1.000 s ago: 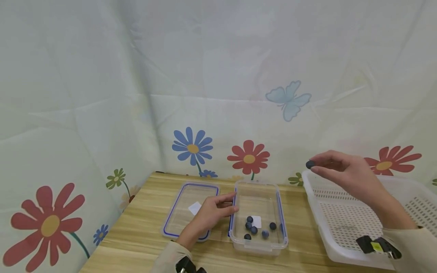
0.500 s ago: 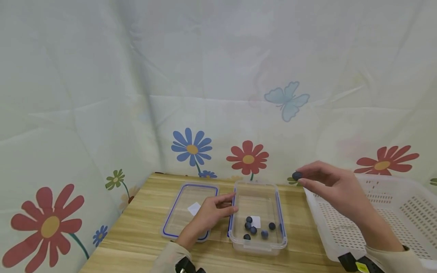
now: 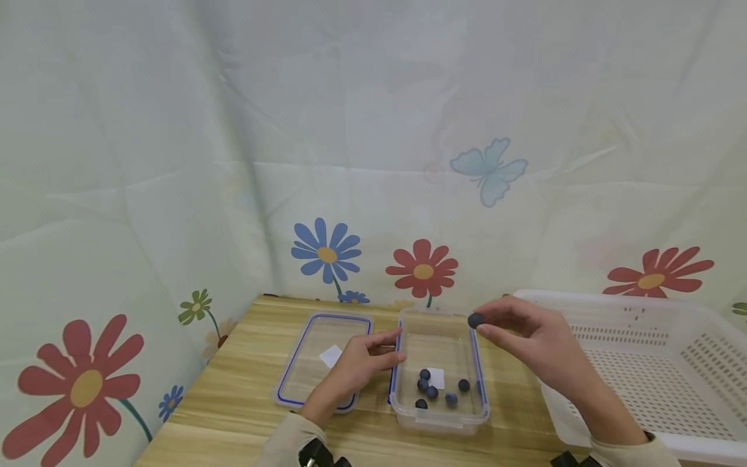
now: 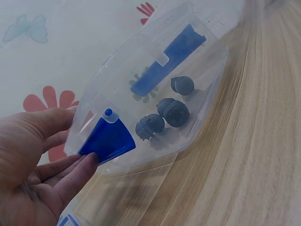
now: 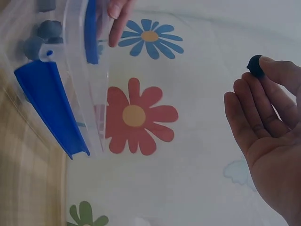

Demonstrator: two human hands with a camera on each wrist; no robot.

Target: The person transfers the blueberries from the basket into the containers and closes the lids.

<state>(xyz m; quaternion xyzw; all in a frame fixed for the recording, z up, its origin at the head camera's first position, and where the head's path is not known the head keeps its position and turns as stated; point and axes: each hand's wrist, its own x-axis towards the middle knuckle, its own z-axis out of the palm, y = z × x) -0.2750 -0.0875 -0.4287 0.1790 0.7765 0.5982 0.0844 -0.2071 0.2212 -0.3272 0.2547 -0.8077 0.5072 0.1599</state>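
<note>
My right hand (image 3: 533, 340) pinches a blueberry (image 3: 475, 320) between thumb and fingertips. In the head view it is above the far right corner of a clear plastic container (image 3: 438, 423) with blue side latches. Several blueberries (image 3: 432, 392) and a white square patch lie toward the container's near end. Against the container's left wall, my left hand (image 3: 356, 366) rests its fingertips, loosely extended. The left wrist view has those fingers touching the wall and the blue latch (image 4: 109, 141). The pinched blueberry (image 5: 255, 66) is apart from the container in the right wrist view.
Left of the container lies its clear lid (image 3: 309, 379) with a blue seal, partly behind my left hand. A white perforated basket (image 3: 712, 447) stands at the right, behind my right forearm. A flower-printed curtain (image 3: 362, 130) hangs behind the wooden table (image 3: 227, 402).
My right hand has moved left and down with the blueberry, from over the basket's left edge to the container's far right corner. My left hand stays on the container's wall.
</note>
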